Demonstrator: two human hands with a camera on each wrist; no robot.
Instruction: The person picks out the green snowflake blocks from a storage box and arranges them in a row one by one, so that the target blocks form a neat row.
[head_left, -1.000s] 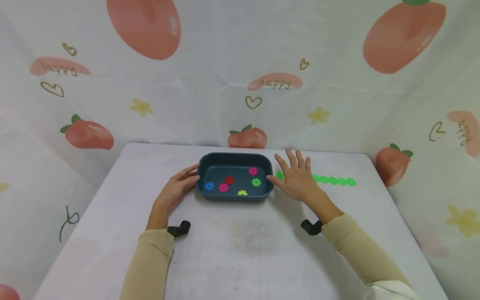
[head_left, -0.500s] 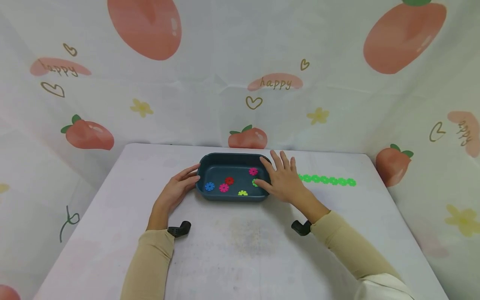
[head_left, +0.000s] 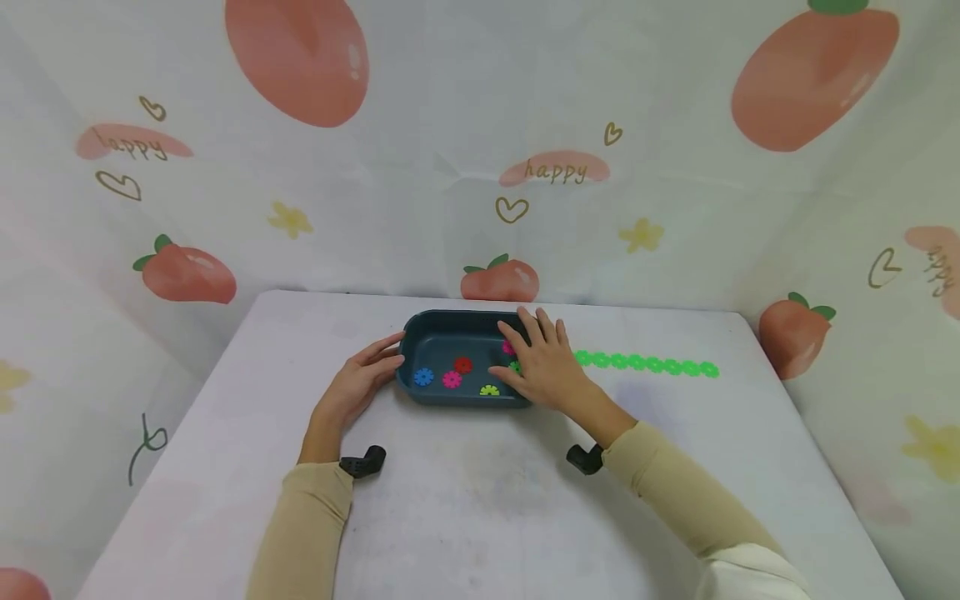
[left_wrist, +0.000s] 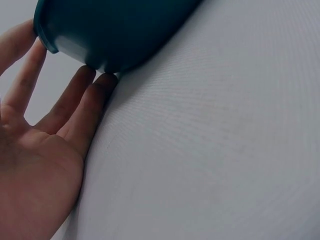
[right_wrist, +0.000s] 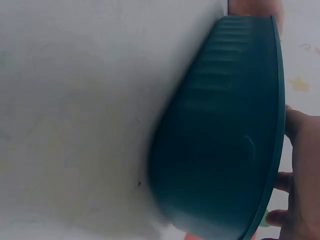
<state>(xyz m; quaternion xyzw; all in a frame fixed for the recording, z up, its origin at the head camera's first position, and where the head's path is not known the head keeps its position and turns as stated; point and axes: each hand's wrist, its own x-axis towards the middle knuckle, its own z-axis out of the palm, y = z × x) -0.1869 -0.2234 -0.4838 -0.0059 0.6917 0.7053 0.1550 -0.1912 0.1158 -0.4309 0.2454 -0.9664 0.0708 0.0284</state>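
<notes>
A dark teal plastic tub (head_left: 450, 400) stands on the table with several small notched plastic discs in it. Among these are a blue disc (head_left: 423, 377), a pink disc (head_left: 452, 380), a red disc (head_left: 462, 365) and a yellow disc (head_left: 490, 390). My left hand (head_left: 354, 390) rests fairly straight fingers against the tub's left end; in the left wrist view those fingertips touch the teal wall (left_wrist: 120, 30). My right hand (head_left: 551, 372) reaches over the tub's right end, fingers spread, and partly covers a pink disc (head_left: 507, 347) and a green disc (head_left: 514, 367). Nothing shows in its grasp.
To the right of the tub lies a straight row of bright green discs (head_left: 645, 363), its left end close behind my right hand. A printed cloth (head_left: 420, 208) hangs behind the white table (head_left: 450, 517). Both wrists carry black camera mounts (head_left: 363, 462).
My right hand has moved left, from beside the tub's right rim to over its inside, uncovering more of the green row. My left hand has stayed at the left end.
</notes>
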